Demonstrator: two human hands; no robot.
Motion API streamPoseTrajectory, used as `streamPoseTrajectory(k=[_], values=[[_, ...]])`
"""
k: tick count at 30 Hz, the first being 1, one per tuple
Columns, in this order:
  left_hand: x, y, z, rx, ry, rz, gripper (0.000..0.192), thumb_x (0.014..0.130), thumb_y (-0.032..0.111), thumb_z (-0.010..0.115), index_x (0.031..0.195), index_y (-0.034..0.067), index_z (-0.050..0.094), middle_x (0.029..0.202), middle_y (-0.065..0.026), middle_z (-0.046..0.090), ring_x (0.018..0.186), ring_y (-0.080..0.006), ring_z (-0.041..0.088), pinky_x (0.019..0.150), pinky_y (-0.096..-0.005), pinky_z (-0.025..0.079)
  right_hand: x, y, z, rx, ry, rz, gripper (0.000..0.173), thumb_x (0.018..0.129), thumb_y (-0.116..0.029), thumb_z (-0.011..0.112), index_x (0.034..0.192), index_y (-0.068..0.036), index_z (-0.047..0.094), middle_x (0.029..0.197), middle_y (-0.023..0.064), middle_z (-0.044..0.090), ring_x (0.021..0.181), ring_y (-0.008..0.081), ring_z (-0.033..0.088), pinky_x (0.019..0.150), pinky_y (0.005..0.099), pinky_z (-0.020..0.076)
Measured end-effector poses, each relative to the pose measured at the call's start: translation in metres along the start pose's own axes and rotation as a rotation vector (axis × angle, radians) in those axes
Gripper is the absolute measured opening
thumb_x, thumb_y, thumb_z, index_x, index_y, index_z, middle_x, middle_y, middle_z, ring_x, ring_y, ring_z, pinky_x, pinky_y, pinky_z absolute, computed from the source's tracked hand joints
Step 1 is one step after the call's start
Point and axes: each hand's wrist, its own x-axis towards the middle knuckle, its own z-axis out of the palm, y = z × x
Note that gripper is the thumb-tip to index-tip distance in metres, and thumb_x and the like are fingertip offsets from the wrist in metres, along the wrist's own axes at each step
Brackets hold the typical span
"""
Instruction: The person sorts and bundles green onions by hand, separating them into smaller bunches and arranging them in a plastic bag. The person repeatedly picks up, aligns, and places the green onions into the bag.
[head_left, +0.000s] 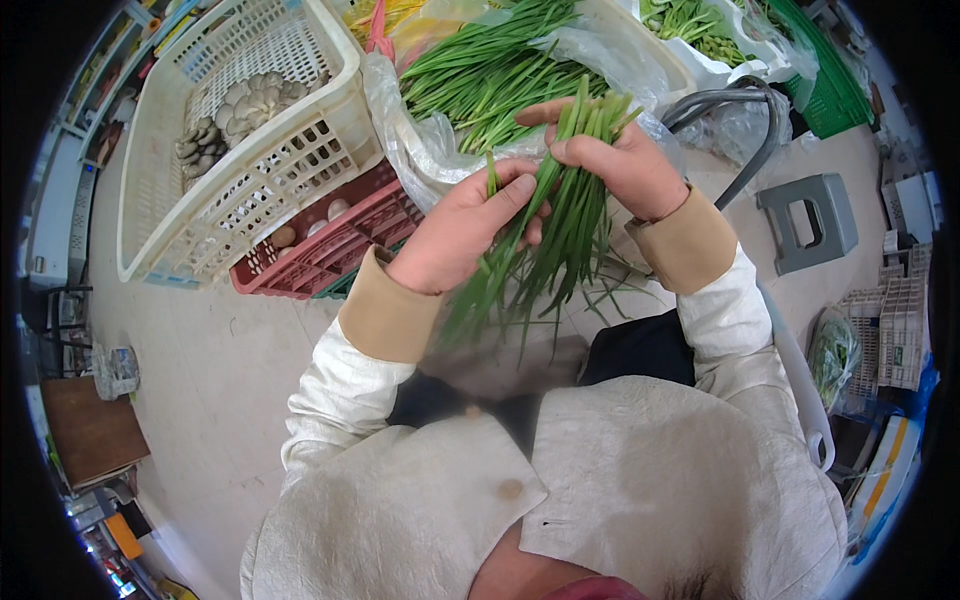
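Observation:
A bunch of garlic chives (574, 202) hangs from my right hand (626, 161), whose thumb and fingers close round the cut stem ends. My left hand (480, 217) pinches a few strands at the left side of the bunch, with a short piece of stalk sticking up by its fingers. The leaf tips point down towards my lap and look blurred at the left. Just beyond both hands, a large heap of chives (487, 60) lies on clear plastic in a pale crate (675, 71).
A white perforated crate (262, 176) with oyster mushrooms (262, 105) stands at the left, above a red crate (322, 247). A bent metal tube (769, 135) and a grey plastic stool (814, 217) are at the right. Loose leaves (607, 289) lie below the hands.

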Motion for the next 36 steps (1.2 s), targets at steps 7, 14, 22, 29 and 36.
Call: streamPoseTrajectory(k=[7, 14, 22, 29, 36], values=[[0.003, 0.0, -0.004, 0.232, 0.164, 0.03, 0.025, 0.103, 0.021, 0.044, 0.118, 0.002, 0.051, 0.096, -0.007, 0.065, 0.087, -0.0164, 0.065, 0.074, -0.0263, 0.05, 0.005, 0.0, -0.013, -0.087, 0.152, -0.048, 0.022, 0.082, -0.016, 0.056, 0.097, 0.0, 0.062, 0.094, 0.0027, 0.059, 0.087, 0.0108, 0.056, 0.079, 0.0258, 0.0452], [0.004, -0.009, -0.004, 0.405, 0.115, 0.028, 0.03, 0.102, 0.015, 0.042, 0.128, 0.002, 0.045, 0.083, -0.001, 0.054, 0.067, -0.0086, 0.05, 0.06, -0.0221, 0.041, -0.001, -0.004, -0.007, -0.219, 0.011, -0.06, 0.024, 0.084, -0.014, 0.061, 0.103, -0.001, 0.068, 0.087, 0.0039, 0.067, 0.081, 0.0111, 0.06, 0.074, 0.0273, 0.0492], [0.011, -0.024, -0.006, 0.727, 0.121, 0.419, 0.045, 0.095, 0.008, 0.046, 0.138, -0.001, 0.038, 0.105, -0.0081, 0.061, 0.088, -0.0138, 0.055, 0.076, -0.029, 0.046, 0.0, 0.021, 0.015, -0.381, -0.126, -0.281, 0.019, 0.088, -0.015, 0.066, 0.102, -0.002, 0.067, 0.092, 0.008, 0.067, 0.082, 0.0151, 0.062, 0.075, 0.0292, 0.0499], [0.01, -0.053, -0.037, 0.975, -0.279, -0.022, 0.045, 0.092, 0.012, 0.054, 0.134, 0.0, 0.045, 0.113, -0.0209, 0.062, 0.103, -0.0285, 0.059, 0.093, -0.0369, 0.044, -0.002, -0.028, -0.033, -0.047, 0.327, -0.195, 0.023, 0.09, -0.022, 0.06, 0.103, -0.003, 0.062, 0.093, 0.0034, 0.061, 0.082, 0.0122, 0.058, 0.074, 0.0269, 0.0476], [0.008, -0.087, -0.054, 1.319, -0.361, 0.075, 0.04, 0.09, 0.015, 0.059, 0.126, 0.0, 0.052, 0.109, -0.0188, 0.064, 0.095, -0.0279, 0.061, 0.085, -0.0353, 0.047, 0.003, -0.03, -0.08, 0.337, 0.297, -0.239, 0.025, 0.095, -0.022, 0.053, 0.106, -0.001, 0.059, 0.103, 0.0086, 0.061, 0.086, 0.0157, 0.059, 0.08, 0.0305, 0.0502]])
